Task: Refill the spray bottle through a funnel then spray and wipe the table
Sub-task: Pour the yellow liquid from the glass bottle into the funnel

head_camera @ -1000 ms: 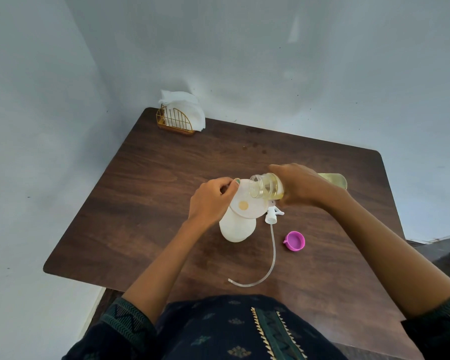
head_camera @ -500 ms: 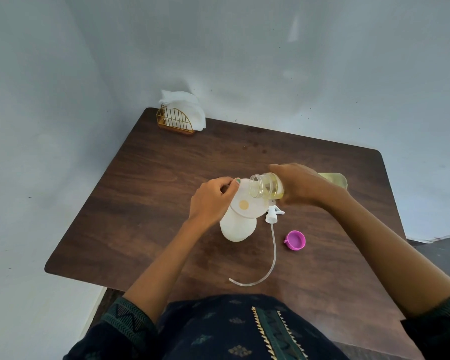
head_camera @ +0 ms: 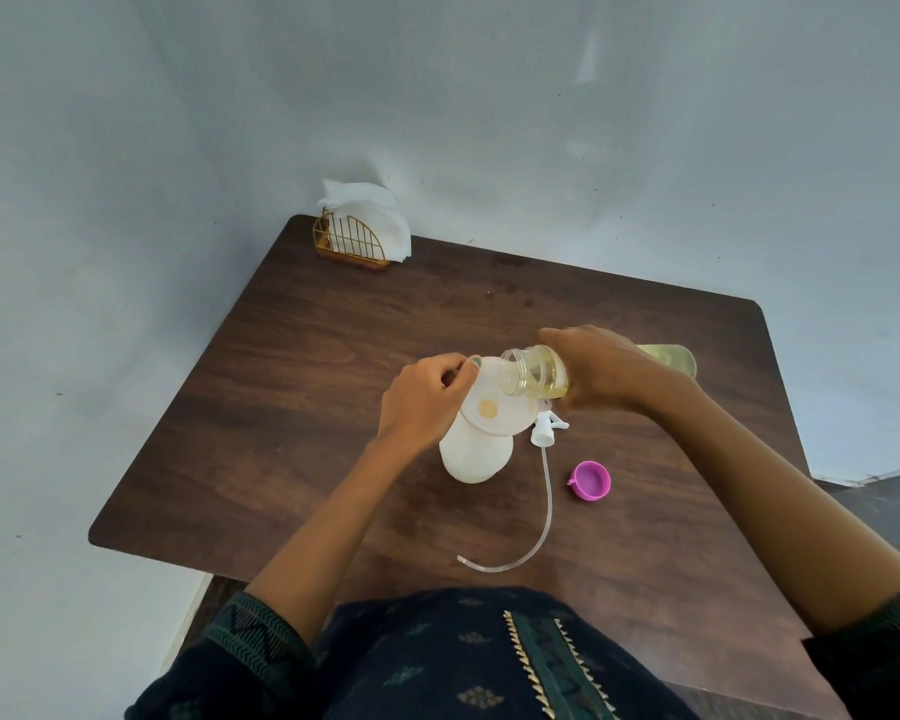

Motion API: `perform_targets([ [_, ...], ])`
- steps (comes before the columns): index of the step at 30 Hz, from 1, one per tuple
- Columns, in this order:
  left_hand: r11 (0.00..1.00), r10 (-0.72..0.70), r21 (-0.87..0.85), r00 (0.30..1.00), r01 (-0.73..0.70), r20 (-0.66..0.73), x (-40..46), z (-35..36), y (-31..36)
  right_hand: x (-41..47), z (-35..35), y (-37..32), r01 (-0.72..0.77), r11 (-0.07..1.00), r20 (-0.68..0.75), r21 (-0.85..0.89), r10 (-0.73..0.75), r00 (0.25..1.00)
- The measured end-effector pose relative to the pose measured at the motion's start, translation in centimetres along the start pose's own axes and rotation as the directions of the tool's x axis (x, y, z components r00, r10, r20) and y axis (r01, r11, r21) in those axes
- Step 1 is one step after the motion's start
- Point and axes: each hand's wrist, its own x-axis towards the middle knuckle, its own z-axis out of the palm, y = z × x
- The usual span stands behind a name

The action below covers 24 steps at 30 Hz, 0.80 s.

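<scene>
A white spray bottle [head_camera: 475,454] stands uncapped mid-table with a pale funnel [head_camera: 494,407] set in its neck; yellow liquid shows at the funnel's centre. My left hand [head_camera: 423,397] pinches the funnel's left rim. My right hand [head_camera: 601,371] grips a clear refill bottle [head_camera: 531,376] of yellow liquid, tipped on its side with its open mouth over the funnel. The white spray head [head_camera: 544,427] with its long clear tube lies on the table just right of the spray bottle.
A pink cap [head_camera: 591,479] lies right of the tube. A gold wire holder with white napkins [head_camera: 357,233] stands at the far left corner of the dark wooden table [head_camera: 292,407]. Walls close in behind and to the left.
</scene>
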Motion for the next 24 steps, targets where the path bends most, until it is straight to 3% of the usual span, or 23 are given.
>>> perform_targets([
  [24,1.0,0.0,0.012,1.0,0.0,0.007,0.07,0.02,0.11,0.22,0.24,0.17,-0.001,1.0,-0.008,0.004,0.001,1.0],
])
